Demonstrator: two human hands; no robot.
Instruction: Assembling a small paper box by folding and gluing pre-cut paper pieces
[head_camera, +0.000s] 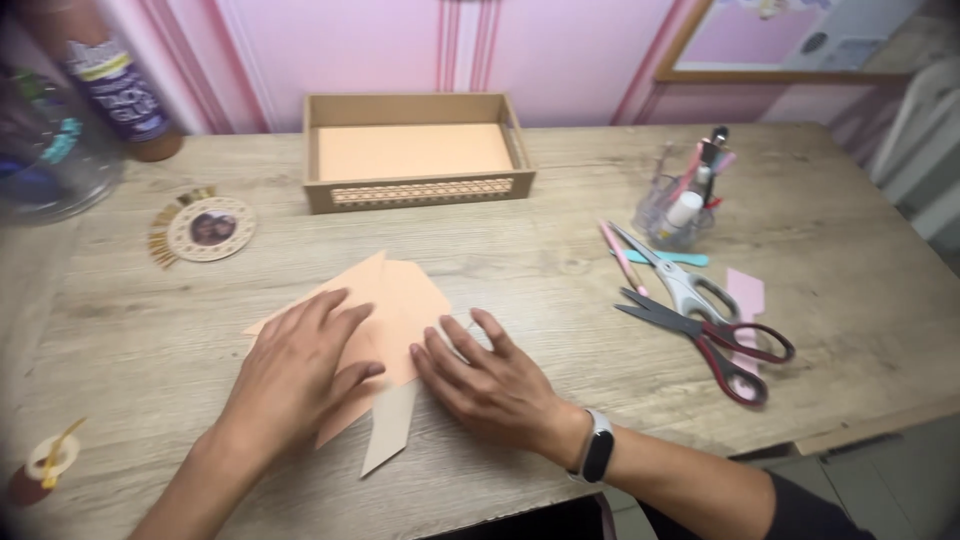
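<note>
**Inspector:** Peach-coloured folded paper sheet lies flat near the front of the pale wood-grain desk, well in front of the shallow brown cardboard tray. Left hand is spread palm-down on its left half. Right hand, with a dark band at the wrist, rests just right of the sheet, fingertips touching its lower right edge. Neither grip is closed on anything; both hands are open and pressing flat.

**Assistant:** Risks noted?

**Inspector:** First, slippage. The sheet is only pinned, not held, and the desk looks smooth, so uneven pressure from either hand could skew the layers and set a crooked crease. Second, a narrow pale paper strip pokes out from under the sheet toward the desk's front edge. It appears loose, and a forearm sweep could drag it off or bend it.

**Assistant:** Anything to the right of the sheet?

**Inspector:** Red-handled scissors and grey-handled scissors lie there, blades partly open and pointing toward the sheet. A careless sideways reach with the right hand could meet those points. Behind them, a clear cup of pens and tools could tip if knocked.
</note>
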